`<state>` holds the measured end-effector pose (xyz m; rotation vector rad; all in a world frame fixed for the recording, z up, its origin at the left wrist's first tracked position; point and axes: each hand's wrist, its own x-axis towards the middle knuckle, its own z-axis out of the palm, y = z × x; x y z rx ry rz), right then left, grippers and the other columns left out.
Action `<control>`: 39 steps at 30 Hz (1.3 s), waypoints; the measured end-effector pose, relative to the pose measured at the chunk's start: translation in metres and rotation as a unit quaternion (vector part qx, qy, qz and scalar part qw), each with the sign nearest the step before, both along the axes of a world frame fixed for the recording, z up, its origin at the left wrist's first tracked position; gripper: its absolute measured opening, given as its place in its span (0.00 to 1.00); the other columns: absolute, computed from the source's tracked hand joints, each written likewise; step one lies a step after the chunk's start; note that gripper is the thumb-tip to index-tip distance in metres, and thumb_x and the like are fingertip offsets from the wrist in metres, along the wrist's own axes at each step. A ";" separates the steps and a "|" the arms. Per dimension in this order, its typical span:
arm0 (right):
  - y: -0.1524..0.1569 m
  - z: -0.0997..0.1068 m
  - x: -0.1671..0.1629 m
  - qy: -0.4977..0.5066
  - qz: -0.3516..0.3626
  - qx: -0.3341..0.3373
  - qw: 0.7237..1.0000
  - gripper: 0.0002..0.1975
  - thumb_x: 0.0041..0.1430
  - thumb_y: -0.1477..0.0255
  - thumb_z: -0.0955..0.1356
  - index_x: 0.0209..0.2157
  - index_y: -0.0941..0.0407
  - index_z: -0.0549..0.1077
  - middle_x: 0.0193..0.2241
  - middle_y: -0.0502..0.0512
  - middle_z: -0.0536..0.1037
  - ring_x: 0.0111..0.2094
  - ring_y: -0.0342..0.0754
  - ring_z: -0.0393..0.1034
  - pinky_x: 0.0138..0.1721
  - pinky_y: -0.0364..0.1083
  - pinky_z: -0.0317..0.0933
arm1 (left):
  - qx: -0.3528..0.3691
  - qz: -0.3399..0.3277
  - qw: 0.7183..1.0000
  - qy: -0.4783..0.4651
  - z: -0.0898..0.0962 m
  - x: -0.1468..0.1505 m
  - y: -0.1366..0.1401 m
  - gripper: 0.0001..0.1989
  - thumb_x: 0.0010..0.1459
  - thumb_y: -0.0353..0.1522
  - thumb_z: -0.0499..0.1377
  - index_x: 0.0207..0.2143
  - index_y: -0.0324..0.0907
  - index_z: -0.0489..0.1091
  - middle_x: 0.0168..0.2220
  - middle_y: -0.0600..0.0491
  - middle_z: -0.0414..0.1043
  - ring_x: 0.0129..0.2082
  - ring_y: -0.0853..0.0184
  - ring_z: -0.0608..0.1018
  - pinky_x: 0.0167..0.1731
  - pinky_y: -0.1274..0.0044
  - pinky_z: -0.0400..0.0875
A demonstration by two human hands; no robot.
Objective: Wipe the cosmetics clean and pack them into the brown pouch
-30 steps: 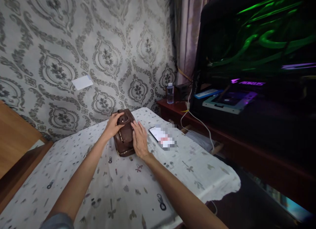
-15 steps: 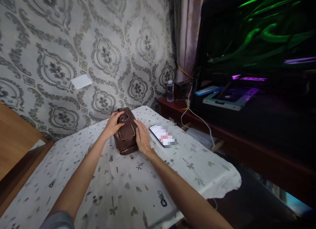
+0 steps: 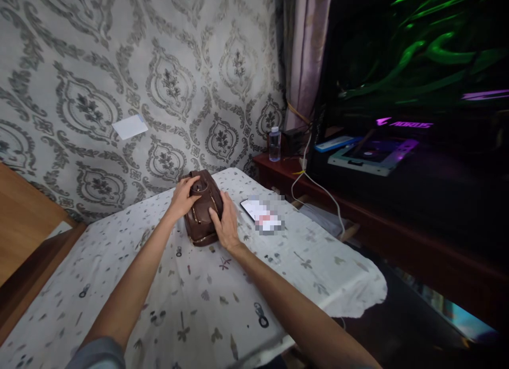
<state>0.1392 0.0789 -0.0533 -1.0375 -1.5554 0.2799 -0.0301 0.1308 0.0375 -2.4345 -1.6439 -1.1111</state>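
A brown leather bag (image 3: 204, 212) with gold zippers lies on the bed's white printed sheet (image 3: 191, 305). My left hand (image 3: 184, 198) grips its upper left side, with the fingertips and thumb by the round tab on top. Along the right side lies my right hand (image 3: 227, 220), the thumb over the bag's front pocket and the other fingers down the edge, holding it. The bag's underside is hidden. Just right of my right hand, a phone (image 3: 260, 215) with a lit, partly blurred screen rests on the sheet.
Beyond the bed's right edge stands a dark red desk (image 3: 264, 165) with a water bottle (image 3: 274, 145) and a large black glossy computer case (image 3: 397, 82). A white cable (image 3: 324, 187) hangs in front. Patterned wallpaper (image 3: 170, 88) rises behind; a wooden board (image 3: 32, 226) is at left.
My right thumb has spread away from the fingers and come over the bag's front. My left hand stays on the bag, which has hardly moved.
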 end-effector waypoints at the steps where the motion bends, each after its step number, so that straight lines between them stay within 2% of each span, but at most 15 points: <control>1: -0.004 0.002 -0.001 -0.016 -0.022 0.006 1.000 0.30 0.70 0.59 0.59 0.67 0.60 0.55 0.67 0.69 0.57 0.68 0.57 0.50 0.65 0.61 0.50 | 0.001 0.000 1.000 0.000 0.000 0.000 0.000 0.30 0.51 0.28 0.62 0.58 0.48 0.67 0.53 0.47 0.66 0.57 0.54 0.68 0.59 0.62 0.62; 4: -0.016 0.005 -0.003 -0.094 -0.032 0.070 0.993 0.23 0.70 0.65 0.60 0.63 0.54 0.64 0.68 0.65 0.57 0.69 0.57 0.47 0.65 0.63 0.44 | 0.003 -0.001 1.000 0.000 -0.001 0.000 0.000 0.30 0.52 0.27 0.62 0.58 0.48 0.67 0.53 0.47 0.66 0.58 0.55 0.68 0.60 0.63 0.61; 7: -0.022 0.005 -0.003 -0.156 0.018 0.139 0.978 0.17 0.69 0.69 0.61 0.56 0.51 0.71 0.62 0.60 0.67 0.66 0.54 0.55 0.66 0.63 0.40 | 0.003 -0.002 1.000 0.002 -0.001 -0.001 0.001 0.30 0.52 0.27 0.62 0.58 0.47 0.67 0.53 0.47 0.66 0.57 0.55 0.68 0.60 0.64 0.61; 9: -0.020 0.002 -0.002 -0.171 0.025 0.158 0.972 0.16 0.69 0.71 0.63 0.55 0.50 0.72 0.59 0.58 0.72 0.64 0.53 0.58 0.66 0.63 0.40 | 0.003 0.001 1.000 0.002 0.000 -0.002 0.000 0.29 0.52 0.28 0.63 0.58 0.46 0.68 0.53 0.46 0.66 0.57 0.55 0.69 0.59 0.64 0.62; 14: -0.011 -0.005 0.003 -0.178 0.010 0.189 0.966 0.15 0.69 0.72 0.63 0.53 0.49 0.74 0.58 0.58 0.73 0.64 0.52 0.58 0.65 0.61 0.43 | -0.007 0.003 1.000 -0.004 0.003 -0.006 -0.001 0.25 0.57 0.33 0.62 0.57 0.47 0.69 0.51 0.48 0.68 0.55 0.56 0.70 0.58 0.65 0.64; 21: -0.010 -0.007 -0.001 -0.186 0.021 0.169 0.968 0.18 0.69 0.71 0.62 0.58 0.49 0.71 0.61 0.58 0.70 0.66 0.52 0.55 0.67 0.62 0.40 | 0.003 0.012 1.000 -0.006 0.001 -0.003 -0.002 0.24 0.57 0.34 0.62 0.57 0.46 0.70 0.52 0.46 0.68 0.55 0.56 0.70 0.58 0.64 0.63; 27: -0.014 -0.007 -0.007 -0.200 0.025 0.154 0.967 0.22 0.69 0.72 0.60 0.62 0.51 0.66 0.67 0.60 0.60 0.70 0.55 0.46 0.68 0.66 0.37 | 0.008 0.021 1.000 -0.003 0.001 0.002 -0.008 0.24 0.58 0.34 0.61 0.57 0.46 0.69 0.52 0.45 0.68 0.56 0.55 0.70 0.58 0.63 0.63; 31: -0.013 -0.008 -0.008 -0.207 0.015 0.162 0.965 0.22 0.68 0.74 0.61 0.61 0.51 0.67 0.67 0.62 0.59 0.71 0.57 0.44 0.67 0.67 0.42 | 0.027 0.029 0.999 -0.007 0.010 0.006 -0.012 0.20 0.58 0.33 0.59 0.54 0.46 0.73 0.55 0.44 0.67 0.60 0.54 0.67 0.61 0.61 0.59; 33: -0.012 -0.008 -0.008 -0.211 0.016 0.171 0.962 0.22 0.67 0.75 0.62 0.61 0.53 0.68 0.67 0.64 0.60 0.71 0.57 0.44 0.66 0.66 0.46 | 0.027 0.018 0.998 -0.052 0.019 0.009 -0.011 0.17 0.56 0.30 0.58 0.49 0.45 0.76 0.56 0.46 0.68 0.61 0.55 0.67 0.63 0.61 0.56; 36: -0.010 -0.009 -0.008 -0.208 0.025 0.180 0.961 0.22 0.67 0.76 0.63 0.61 0.55 0.68 0.66 0.66 0.60 0.71 0.58 0.44 0.66 0.63 0.50 | -0.008 -0.016 0.991 -0.135 0.032 0.014 -0.006 0.14 0.57 0.31 0.55 0.41 0.44 0.79 0.50 0.49 0.76 0.55 0.59 0.73 0.61 0.65 0.61; 39: -0.009 -0.009 -0.009 -0.204 0.030 0.180 0.962 0.22 0.66 0.76 0.63 0.61 0.55 0.68 0.66 0.67 0.60 0.71 0.58 0.44 0.66 0.62 0.51 | -0.033 -0.028 0.985 -0.166 0.041 0.020 -0.003 0.14 0.58 0.34 0.53 0.38 0.42 0.78 0.41 0.50 0.81 0.46 0.61 0.79 0.52 0.68 0.70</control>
